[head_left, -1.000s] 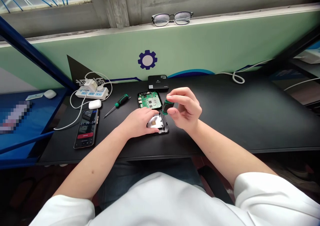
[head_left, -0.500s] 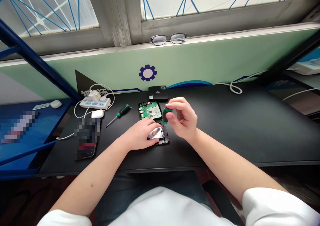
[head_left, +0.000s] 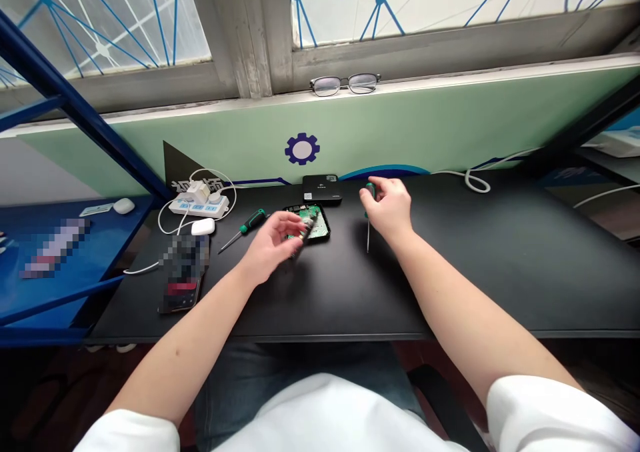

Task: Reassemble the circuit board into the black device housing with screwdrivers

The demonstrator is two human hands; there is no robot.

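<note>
My left hand [head_left: 274,242] grips a small black plastic cover [head_left: 304,237], lifted off the table and tilted on edge. Its face is turned away and partly hidden by my fingers. Just behind it lies a black case with a green circuit board [head_left: 320,222] inside. Over to the right, my right hand [head_left: 393,209] holds a green-and-black screwdriver [head_left: 369,229], its shaft pointing down above the table. A second green-handled screwdriver [head_left: 253,221] lies left of the circuit board, its tip toward me.
A closed black box [head_left: 323,189] sits against the green panel. On the left are a white power strip [head_left: 210,205] with cables, a white earbud case [head_left: 203,227] and a phone [head_left: 185,275]. Glasses [head_left: 345,85] rest on the ledge. A white cable [head_left: 477,184] lies at back right.
My left hand has picked the black cover up from the table and tilted it. My right hand has moved away from it, to the right and back, with the screwdriver.
</note>
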